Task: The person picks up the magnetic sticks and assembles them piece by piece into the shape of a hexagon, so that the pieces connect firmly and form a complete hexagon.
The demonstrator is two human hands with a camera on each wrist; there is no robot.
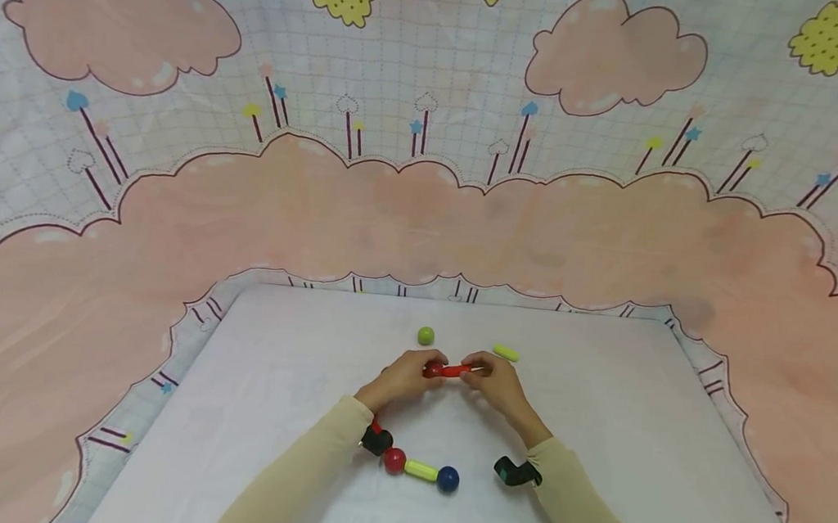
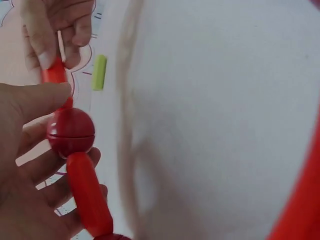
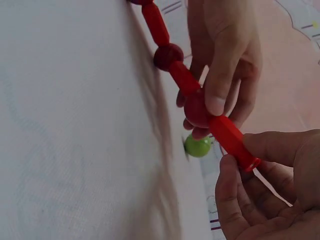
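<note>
My left hand (image 1: 404,374) grips a dark red ball (image 2: 71,130), its thumb lying over the joint with a red rod (image 3: 230,138). The right hand (image 1: 504,386) pinches that rod between thumb and fingers near its free end. From the held ball a chain of red rods and dark red balls (image 3: 169,56) runs back under the left hand. In the head view the left forearm hides part of it. Below the left wrist show another red ball (image 1: 393,460), a yellow-green rod (image 1: 421,470) and a dark blue ball (image 1: 448,480), joined in a row.
A light green ball (image 1: 425,336) lies beyond the left hand, and a loose yellow-green rod (image 1: 506,353) just beyond the right. Black devices (image 1: 516,472) sit at both wrists. The white table (image 1: 272,340) ends at a patterned cloth backdrop (image 1: 465,232).
</note>
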